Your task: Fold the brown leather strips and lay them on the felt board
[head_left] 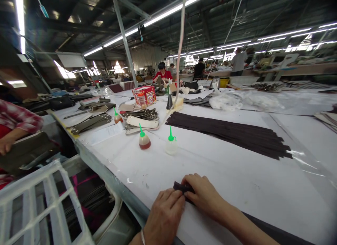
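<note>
My left hand [166,211] is at the near edge of the table, its fingers closed on the end of a dark strip [179,186]. Just to the right, my right hand [201,193] pinches the same strip, which looks folded between the hands. Its long dark tail shows beyond my right forearm, toward the lower right. Beyond the hands stand two squeeze bottles with green nozzles: a clear one [171,146] and one with reddish-brown liquid [144,141]. A pile of dark strips [231,134] lies flat to the right of them.
Behind the bottles are stacked punched straps [142,115], another green-nozzled bottle [118,117] and a red box [144,94]. A pale hose [180,44] hangs down to the table. A white plastic crate [39,202] stands lower left; a co-worker's checked sleeve [19,116] is beyond it.
</note>
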